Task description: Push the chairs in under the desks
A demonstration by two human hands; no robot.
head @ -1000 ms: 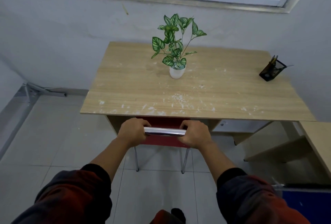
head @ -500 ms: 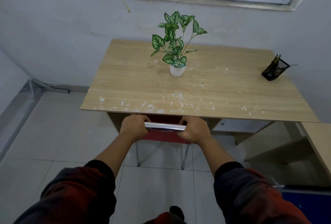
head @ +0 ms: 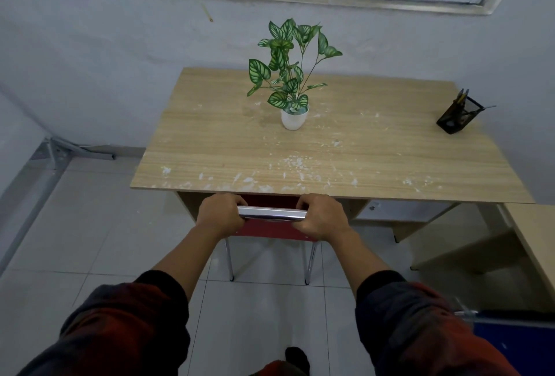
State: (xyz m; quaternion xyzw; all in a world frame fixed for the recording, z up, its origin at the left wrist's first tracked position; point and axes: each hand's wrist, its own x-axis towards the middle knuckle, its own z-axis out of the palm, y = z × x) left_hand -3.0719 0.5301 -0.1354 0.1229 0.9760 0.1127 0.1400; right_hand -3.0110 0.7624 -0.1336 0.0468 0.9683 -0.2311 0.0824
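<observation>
Chair (head: 271, 227): red, chrome top rail and legs, lower centre of frame. Seat mostly hidden beneath the desk (head: 315, 150); backrest just short of the front edge, rear legs out on the tiled floor.

Left hand (head: 219, 215): clenched round the left end of the rail.

Right hand (head: 319, 218): clenched round the right end of the rail.

Progress: judged nearly done for this chair; a last short push should bring the backrest to the desk edge. A second desk (head: 534, 243) shows at the right edge; whether a chair there needs pushing cannot be told.

Containers: white pot (head: 295, 117), centre of the desk, holding a green-leafed plant (head: 288, 66). Black mesh holder (head: 458, 116), right of frame, tilted, holding pens.

Desk surface: wood grain, flecked with white specks near the front edge.
</observation>
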